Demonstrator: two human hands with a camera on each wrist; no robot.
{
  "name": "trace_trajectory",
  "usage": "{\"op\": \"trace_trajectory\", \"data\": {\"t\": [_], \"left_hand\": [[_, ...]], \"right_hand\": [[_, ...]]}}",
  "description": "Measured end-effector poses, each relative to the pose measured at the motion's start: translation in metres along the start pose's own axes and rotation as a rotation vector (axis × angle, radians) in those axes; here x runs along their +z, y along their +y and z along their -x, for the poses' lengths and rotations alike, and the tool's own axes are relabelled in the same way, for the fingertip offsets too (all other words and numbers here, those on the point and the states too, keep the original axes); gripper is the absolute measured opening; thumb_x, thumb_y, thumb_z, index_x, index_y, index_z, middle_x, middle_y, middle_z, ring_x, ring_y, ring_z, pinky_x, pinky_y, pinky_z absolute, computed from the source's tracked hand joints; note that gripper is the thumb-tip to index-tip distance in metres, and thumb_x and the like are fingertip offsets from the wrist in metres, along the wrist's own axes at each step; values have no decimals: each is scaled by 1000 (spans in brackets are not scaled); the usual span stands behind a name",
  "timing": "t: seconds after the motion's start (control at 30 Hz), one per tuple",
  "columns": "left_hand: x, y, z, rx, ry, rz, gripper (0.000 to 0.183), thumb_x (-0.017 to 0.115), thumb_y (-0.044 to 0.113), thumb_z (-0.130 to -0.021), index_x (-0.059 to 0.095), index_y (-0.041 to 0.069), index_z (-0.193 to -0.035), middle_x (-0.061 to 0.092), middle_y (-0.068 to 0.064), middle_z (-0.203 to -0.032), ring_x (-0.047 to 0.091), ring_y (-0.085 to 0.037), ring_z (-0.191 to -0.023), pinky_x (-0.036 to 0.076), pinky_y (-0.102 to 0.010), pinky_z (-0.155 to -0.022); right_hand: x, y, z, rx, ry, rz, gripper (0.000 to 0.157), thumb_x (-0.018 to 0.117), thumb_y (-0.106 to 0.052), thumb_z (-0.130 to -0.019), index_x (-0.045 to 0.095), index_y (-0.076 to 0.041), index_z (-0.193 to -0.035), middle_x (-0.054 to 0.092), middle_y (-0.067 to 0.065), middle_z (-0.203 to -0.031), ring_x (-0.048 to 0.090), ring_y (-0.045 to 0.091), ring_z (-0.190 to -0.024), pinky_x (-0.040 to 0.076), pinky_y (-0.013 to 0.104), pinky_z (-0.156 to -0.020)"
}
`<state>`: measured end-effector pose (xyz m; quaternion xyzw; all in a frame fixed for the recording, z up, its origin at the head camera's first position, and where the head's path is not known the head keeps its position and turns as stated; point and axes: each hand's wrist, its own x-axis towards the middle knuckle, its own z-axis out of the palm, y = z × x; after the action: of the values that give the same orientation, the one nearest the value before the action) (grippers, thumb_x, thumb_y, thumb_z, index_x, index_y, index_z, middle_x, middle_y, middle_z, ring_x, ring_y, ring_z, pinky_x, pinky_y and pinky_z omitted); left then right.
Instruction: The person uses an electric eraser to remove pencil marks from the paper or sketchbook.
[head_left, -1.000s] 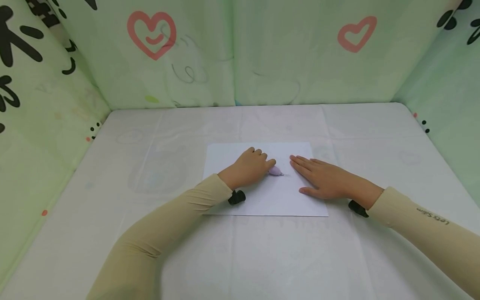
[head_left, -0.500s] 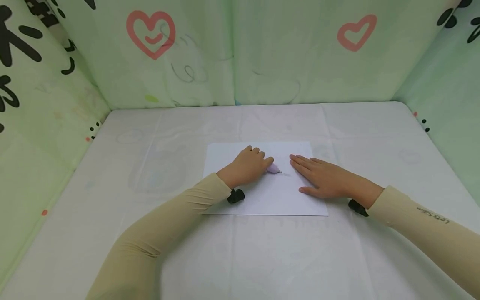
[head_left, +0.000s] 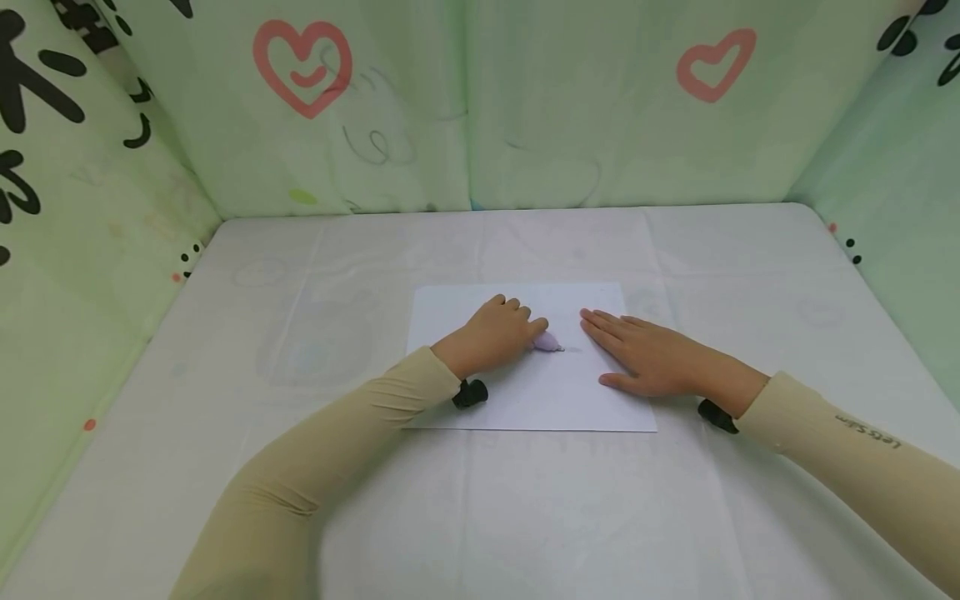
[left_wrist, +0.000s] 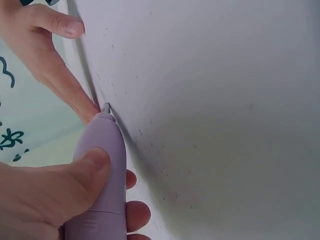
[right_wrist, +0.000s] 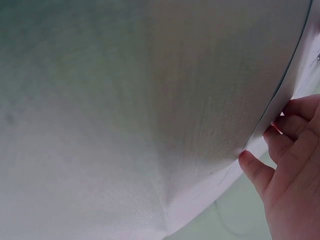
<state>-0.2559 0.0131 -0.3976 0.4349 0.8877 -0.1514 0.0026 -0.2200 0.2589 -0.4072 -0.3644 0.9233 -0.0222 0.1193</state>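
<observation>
In the left wrist view my left hand [left_wrist: 60, 190] grips a lilac electric eraser [left_wrist: 102, 140], thumb on one side and fingers curled round the other. Its narrow tip meets the white sheet of paper [head_left: 510, 408], where dark crumbs [left_wrist: 142, 134] are scattered. The head view has the left hand [head_left: 495, 337] over the middle of the sheet, the tip pointing right at a faint grey smudge [head_left: 573, 350]. My right hand [head_left: 648, 354] rests flat on the sheet's right side, fingers straight and thumb apart. Its fingertips [right_wrist: 245, 155] touch the paper near the edge in the right wrist view.
A white cloth covers the table [head_left: 360, 500] under the paper. Green printed curtains [head_left: 562, 125] with hearts enclose the back and both sides. A black wrist camera [head_left: 471, 394] sits under the left wrist, and another black camera [head_left: 717, 416] under the right.
My left hand and the electric eraser have shifted slightly left, with the tip going a little up and then back down. The right hand keeps its place on the paper.
</observation>
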Motion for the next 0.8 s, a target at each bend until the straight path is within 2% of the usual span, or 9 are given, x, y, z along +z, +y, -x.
{"op": "trace_trajectory", "data": {"t": [0.33,0.8], "left_hand": [[-1,2,-1,15,2,-11,28,50,30,-97,53,18,-122,67,-4,-110,62,-20,-102,47,-31,-87],[-4,6,-3,1,9,-13,25,50,29,-97,54,17,-119,67,-4,-107,62,-19,-100,47,-30,-84]], "right_hand": [[-1,-1,1,-3,4,-11,72,51,-38,-95,21,1,-147,19,17,-156,21,34,-143,25,52,-111],[0,0,1,1,-1,-7,72,52,-36,-95,20,2,-147,18,17,-156,20,34,-143,24,52,-112]]}}
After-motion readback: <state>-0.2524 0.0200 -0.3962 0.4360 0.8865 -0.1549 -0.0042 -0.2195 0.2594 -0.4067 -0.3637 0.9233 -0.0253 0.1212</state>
